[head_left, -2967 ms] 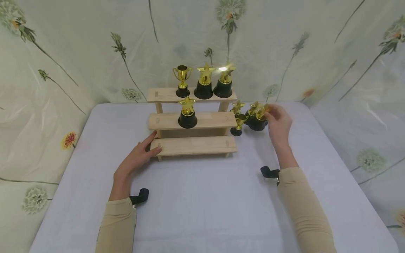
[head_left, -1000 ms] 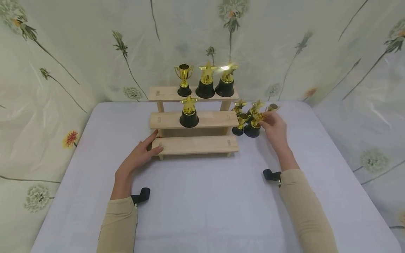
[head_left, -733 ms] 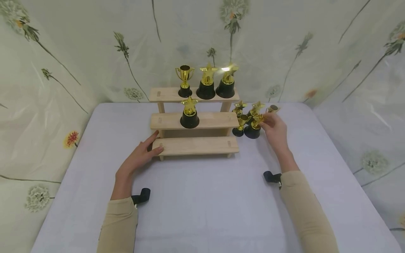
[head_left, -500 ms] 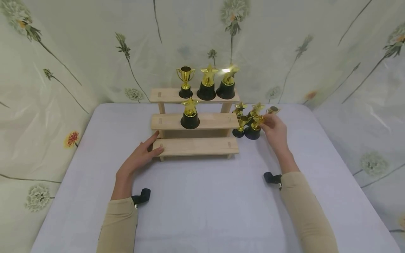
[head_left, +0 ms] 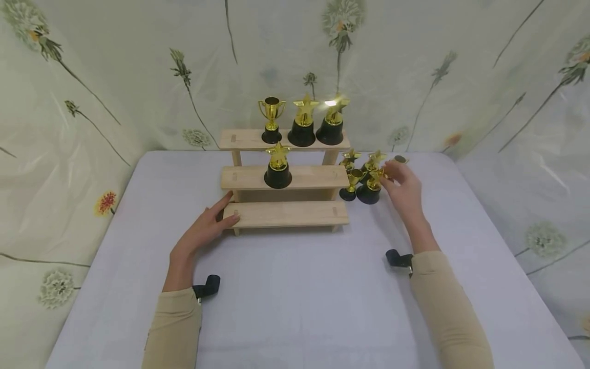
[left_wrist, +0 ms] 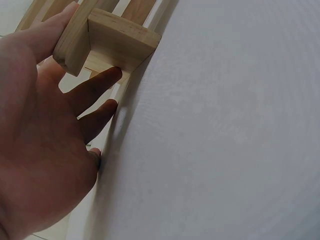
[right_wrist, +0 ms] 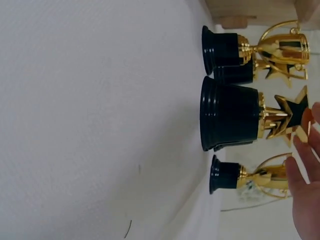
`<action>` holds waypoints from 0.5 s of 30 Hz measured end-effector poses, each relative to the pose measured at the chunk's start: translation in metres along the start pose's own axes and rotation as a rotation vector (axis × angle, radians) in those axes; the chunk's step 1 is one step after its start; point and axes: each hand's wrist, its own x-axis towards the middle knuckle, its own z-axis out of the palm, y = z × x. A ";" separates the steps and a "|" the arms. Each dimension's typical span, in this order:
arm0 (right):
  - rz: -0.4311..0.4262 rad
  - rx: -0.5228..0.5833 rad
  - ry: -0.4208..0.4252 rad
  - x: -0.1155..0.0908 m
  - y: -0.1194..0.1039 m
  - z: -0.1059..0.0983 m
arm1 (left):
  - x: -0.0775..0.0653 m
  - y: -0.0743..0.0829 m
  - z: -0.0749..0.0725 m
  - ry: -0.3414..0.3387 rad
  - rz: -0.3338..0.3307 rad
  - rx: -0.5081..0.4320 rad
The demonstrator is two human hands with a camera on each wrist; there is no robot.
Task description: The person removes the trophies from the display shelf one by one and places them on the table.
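Fingertips of the right hand (head_left: 406, 190) touch a gold star trophy with a round black base (head_left: 369, 195), upright just left of it on the white-covered counter (head_left: 295, 297); pinching is unclear. Farther left, the left hand (head_left: 200, 230), fingers spread, rests against a pale wooden three-tier stand (head_left: 286, 212).

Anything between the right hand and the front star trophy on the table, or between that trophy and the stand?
Right hand to front star trophy: nothing visible. Trophy to stand: a cup trophy, just off the stand's right end.
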 end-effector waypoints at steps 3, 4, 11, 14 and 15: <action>-0.024 0.008 0.001 0.000 -0.007 -0.001 | 0.001 -0.001 0.000 0.003 0.006 0.005; -0.032 0.005 0.003 0.000 -0.009 -0.001 | 0.001 -0.001 0.000 0.005 0.009 0.006; -0.073 0.007 -0.002 0.000 -0.024 -0.001 | 0.002 -0.002 0.000 0.010 0.015 0.006; -0.104 0.015 -0.004 0.000 -0.031 0.000 | 0.001 -0.001 -0.001 0.004 0.010 0.005; -0.115 0.015 -0.006 0.000 -0.033 0.001 | 0.001 0.000 -0.001 0.005 0.009 0.004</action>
